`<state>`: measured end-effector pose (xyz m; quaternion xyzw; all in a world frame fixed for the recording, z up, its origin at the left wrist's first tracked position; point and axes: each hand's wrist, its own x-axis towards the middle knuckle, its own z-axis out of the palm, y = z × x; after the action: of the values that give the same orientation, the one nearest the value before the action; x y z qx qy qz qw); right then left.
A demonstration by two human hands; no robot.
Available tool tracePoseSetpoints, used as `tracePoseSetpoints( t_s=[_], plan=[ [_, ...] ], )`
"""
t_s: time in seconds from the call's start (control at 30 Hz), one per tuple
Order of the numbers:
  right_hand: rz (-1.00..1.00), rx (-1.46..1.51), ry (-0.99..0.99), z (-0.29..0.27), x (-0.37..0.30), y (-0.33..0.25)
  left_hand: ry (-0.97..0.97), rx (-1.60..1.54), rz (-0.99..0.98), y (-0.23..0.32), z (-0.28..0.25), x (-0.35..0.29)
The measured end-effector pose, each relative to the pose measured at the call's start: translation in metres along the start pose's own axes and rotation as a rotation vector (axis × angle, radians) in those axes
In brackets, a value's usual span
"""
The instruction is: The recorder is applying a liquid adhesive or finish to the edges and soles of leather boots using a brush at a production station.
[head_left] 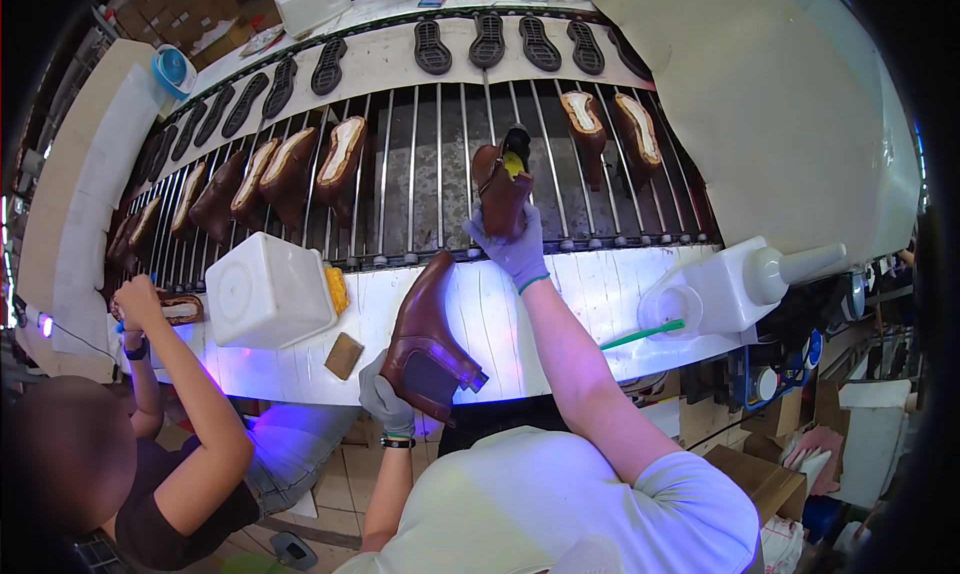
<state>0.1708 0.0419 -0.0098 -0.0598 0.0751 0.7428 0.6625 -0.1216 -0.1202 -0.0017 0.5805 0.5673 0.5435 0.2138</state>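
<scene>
Near the middle of the worker's view, the gloved right hand has its fingers closed around a second brown boot, raised over the rods, something yellow-green showing inside its opening. Toward 7 o'clock, the gloved left hand has its fingers curled shut on the lower end of a brown ankle boot, which slants above the table with its narrow end toward 12.

At 3 o'clock a white cut-open jug lies on the table with a green-handled brush at its opening; I can't tell what else it holds. At 9 stands a white squarish container, its contents hidden, with a yellow sponge just beside it and a small brown block nearby.

Upturned boots line the rack of metal rods at 10 o'clock, and more sit between 1 and 2. A co-worker sits at 8. Toward 4 there's an open cardboard box, its inside too unclear to read.
</scene>
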Motion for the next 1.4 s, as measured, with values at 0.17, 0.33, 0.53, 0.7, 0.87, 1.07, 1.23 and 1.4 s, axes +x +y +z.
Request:
tracePoseSetpoints(
  t_s=[0.17,0.33,0.53,0.7,0.87,1.07,1.23,1.4],
  plan=[
    [0.03,0.066,0.032,0.0,0.001,0.0,0.004,0.012,0.005,0.0,-0.001,0.0],
    [0.028,0.026,0.073,0.0,0.0,0.001,-0.013,0.032,0.033,-0.004,-0.001,-0.001],
    [0.049,-0.054,0.062,-0.004,0.0,-0.001,0.012,-0.024,-0.045,-0.003,0.001,-0.003],
    [0.1,-0.096,-0.047,-0.012,-0.001,-0.006,0.006,-0.017,-0.015,0.0,0.001,-0.001],
    [0.053,-0.254,-0.022,-0.012,-0.002,-0.006,-0.001,-0.011,-0.013,-0.005,0.001,-0.001],
    [0.013,-0.269,0.025,-0.009,-0.003,-0.004,-0.009,-0.025,-0.035,-0.008,0.0,-0.003],
    [0.045,-0.16,0.005,-0.014,0.0,-0.006,-0.016,-0.018,-0.033,-0.007,0.0,-0.002],
    [0.057,-0.177,-0.038,-0.02,-0.001,-0.008,-0.005,-0.009,-0.041,-0.008,0.0,-0.003]
  ],
)
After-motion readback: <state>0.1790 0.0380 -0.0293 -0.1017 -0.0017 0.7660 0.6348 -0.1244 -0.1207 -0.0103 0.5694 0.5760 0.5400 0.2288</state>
